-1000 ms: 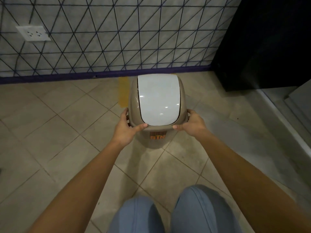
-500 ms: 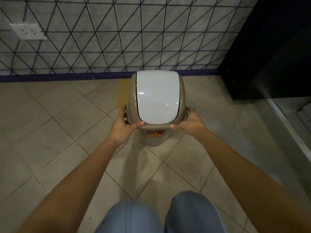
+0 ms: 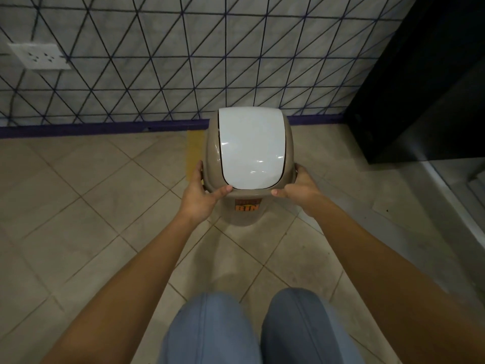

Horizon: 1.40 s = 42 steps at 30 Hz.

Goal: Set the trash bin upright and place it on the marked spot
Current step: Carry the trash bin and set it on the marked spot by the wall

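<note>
Gripping the upright swing-lid trash bin (image 3: 249, 164), left hand (image 3: 200, 198) at nine o'clock, right hand (image 3: 299, 191) at three, fingers clamped on its rim.

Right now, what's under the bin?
A strip of yellow floor marking shows at the left of the trash bin, which both hands, left hand and right hand, grip. The bin hides the rest of the marking and its own base.

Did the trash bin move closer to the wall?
Yes. The trash bin went forward toward the wall: its lid now overlaps the purple baseboard, and it covers more of the yellow floor mark. Both hands hold it.
</note>
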Available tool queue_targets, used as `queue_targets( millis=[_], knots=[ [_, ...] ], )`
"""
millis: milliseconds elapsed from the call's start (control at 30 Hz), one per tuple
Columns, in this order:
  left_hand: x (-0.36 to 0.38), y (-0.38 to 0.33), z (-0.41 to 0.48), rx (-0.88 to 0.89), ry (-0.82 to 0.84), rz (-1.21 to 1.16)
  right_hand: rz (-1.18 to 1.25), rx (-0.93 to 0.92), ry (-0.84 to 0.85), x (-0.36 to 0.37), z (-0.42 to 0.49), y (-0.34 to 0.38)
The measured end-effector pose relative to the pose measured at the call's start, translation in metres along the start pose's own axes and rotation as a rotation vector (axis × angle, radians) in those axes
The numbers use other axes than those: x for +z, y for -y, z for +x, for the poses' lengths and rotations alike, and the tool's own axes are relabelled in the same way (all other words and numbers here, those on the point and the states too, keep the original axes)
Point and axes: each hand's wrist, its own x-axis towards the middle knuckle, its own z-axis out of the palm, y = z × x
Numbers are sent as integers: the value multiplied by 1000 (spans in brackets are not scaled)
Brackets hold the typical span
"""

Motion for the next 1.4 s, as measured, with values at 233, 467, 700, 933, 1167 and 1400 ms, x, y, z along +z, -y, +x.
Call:
queue_targets(
  millis=[233,467,700,933,1167,1400],
  knots=[
    [-2,-7,14,23,15,-14,16,27,-23,3,12,8],
    [-2,-1,28,33,16,-16,14,9,21,-1,28,9],
    [2,-7,43,45,-30,-19,37,-16,33,-1,45,20],
    [1,-8,61,29,-59,-15,52,-37,43,2,64,31],
    [-3,-8,77,39,-59,1,79,-25,52,3,75,38],
    [1,-12,89,46,-85,-49,87,-49,42,5,85,46]
  ],
)
